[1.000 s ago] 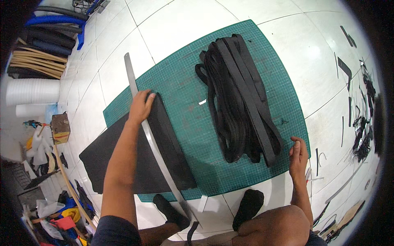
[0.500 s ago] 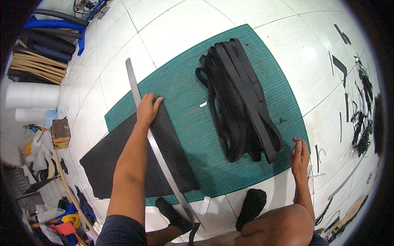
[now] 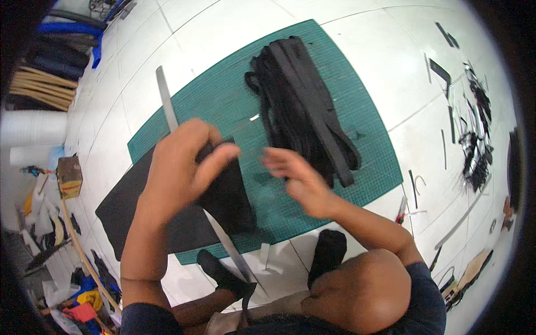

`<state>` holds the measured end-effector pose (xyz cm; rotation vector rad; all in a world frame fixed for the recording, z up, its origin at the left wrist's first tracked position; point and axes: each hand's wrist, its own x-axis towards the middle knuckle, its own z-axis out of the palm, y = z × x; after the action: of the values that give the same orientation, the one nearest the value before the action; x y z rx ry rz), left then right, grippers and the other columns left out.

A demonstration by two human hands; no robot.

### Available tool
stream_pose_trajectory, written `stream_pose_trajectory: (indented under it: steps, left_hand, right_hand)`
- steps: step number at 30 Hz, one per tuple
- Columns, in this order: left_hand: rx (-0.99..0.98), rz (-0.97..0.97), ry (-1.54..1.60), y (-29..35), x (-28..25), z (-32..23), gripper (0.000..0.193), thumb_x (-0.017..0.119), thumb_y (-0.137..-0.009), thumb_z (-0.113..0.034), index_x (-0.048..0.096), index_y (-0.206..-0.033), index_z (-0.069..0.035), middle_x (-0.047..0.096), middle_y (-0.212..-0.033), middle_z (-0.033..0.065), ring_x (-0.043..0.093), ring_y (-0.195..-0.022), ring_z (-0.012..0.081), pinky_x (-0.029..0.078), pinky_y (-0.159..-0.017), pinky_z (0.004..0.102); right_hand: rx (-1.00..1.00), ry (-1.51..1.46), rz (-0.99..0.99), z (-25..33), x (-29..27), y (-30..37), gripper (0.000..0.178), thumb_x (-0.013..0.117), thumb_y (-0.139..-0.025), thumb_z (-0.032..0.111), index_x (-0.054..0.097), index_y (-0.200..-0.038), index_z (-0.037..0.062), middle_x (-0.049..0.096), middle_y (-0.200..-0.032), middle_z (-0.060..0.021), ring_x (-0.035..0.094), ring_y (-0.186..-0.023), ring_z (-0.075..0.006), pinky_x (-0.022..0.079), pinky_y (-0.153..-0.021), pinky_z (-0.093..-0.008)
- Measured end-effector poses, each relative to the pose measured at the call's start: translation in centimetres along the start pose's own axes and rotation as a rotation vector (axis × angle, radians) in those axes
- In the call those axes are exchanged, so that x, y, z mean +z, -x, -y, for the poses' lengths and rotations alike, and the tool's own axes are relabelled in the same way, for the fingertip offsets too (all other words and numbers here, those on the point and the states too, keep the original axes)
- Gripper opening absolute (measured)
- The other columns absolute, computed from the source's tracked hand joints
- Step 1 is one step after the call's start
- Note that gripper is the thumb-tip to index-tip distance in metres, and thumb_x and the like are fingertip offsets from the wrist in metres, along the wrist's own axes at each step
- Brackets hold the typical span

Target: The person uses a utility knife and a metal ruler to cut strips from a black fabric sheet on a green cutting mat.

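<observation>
My left hand [image 3: 187, 159] is raised over a black sheet of material [image 3: 187, 230] and a long metal ruler [image 3: 165, 100] lying across it. Its thumb stands apart from the curled fingers, and I see nothing held. Blurred by motion, my right hand [image 3: 298, 181] hovers over the green cutting mat [image 3: 371, 131] with its fingers stretched out, open. Just beyond that hand, a thick bundle of folded black strips [image 3: 301, 92] rests on the mat. The middle of the ruler is hidden behind my left hand and forearm.
Black scraps [image 3: 477, 159] litter the tiled floor at the right. A red-handled tool [image 3: 401, 212] lies by the mat's right corner. At the left are a small box [image 3: 69, 176], a long wooden stick [image 3: 86, 251] and rolls of white material [image 3: 36, 128]. My feet border the mat's near edge.
My left hand has lifted off the ruler toward me. My right hand has swung left from the mat's right edge to its middle. The whole view has shifted slightly.
</observation>
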<state>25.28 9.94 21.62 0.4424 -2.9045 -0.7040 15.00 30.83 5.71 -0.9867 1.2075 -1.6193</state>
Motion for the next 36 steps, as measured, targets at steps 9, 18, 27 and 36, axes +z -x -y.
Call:
stream_pose_trajectory:
  steps: [9, 18, 27, 36]
  left_hand:
    - [0.014, -0.225, 0.157, -4.3, -3.7, -7.8, 0.03, 0.074, -0.088, -0.029, 0.064, -0.082, -0.002, 0.056, -0.068, 0.003, 0.05, -0.062, 0.0116, 0.039, -0.057, 0.0275]
    - [0.006, -0.27, 0.154, -16.5, 2.4, 3.5, 0.038, 0.069, -0.093, -0.041, 0.069, -0.09, -0.004, 0.065, -0.074, 0.0071, 0.059, -0.067, 0.0155, 0.047, -0.063, 0.031]
    - [-0.103, -0.207, 0.09, -23.2, 12.9, 8.8, 0.044, 0.069, -0.092, -0.043, 0.066, -0.09, 0.0, 0.068, -0.081, 0.0169, 0.064, -0.073, 0.0288, 0.05, -0.069, 0.0396]
    - [-0.153, -0.239, 0.02, -23.5, 18.9, 10.8, 0.041, 0.069, -0.092, -0.04, 0.067, -0.103, -0.001, 0.068, -0.097, 0.0193, 0.066, -0.093, 0.0317, 0.05, -0.083, 0.0403]
  right_hand:
    - [0.199, -0.417, 0.424, -3.9, 4.2, -0.9, 0.08, 0.025, -0.103, 0.064, 0.043, -0.145, -0.0008, 0.05, -0.145, -0.0205, 0.051, -0.132, -0.0273, 0.031, -0.116, -0.0356]
    - [0.377, -0.112, 0.007, 2.9, -1.3, 4.8, 0.101, 0.062, -0.089, 0.066, 0.03, -0.15, -0.0085, 0.042, -0.15, -0.0242, 0.044, -0.137, -0.0311, 0.029, -0.118, -0.0384]
    - [0.56, -0.014, -0.243, 4.0, -5.0, 6.2, 0.101, 0.072, -0.09, 0.046, 0.019, -0.15, -0.014, 0.036, -0.149, -0.0358, 0.036, -0.142, -0.039, 0.029, -0.118, -0.0402]
    - [0.929, -0.031, -0.184, 7.5, -8.0, 8.7, 0.104, 0.077, -0.087, 0.046, 0.015, -0.155, -0.0021, 0.07, -0.107, -0.0218, 0.071, -0.082, -0.021, 0.057, -0.073, -0.0341]
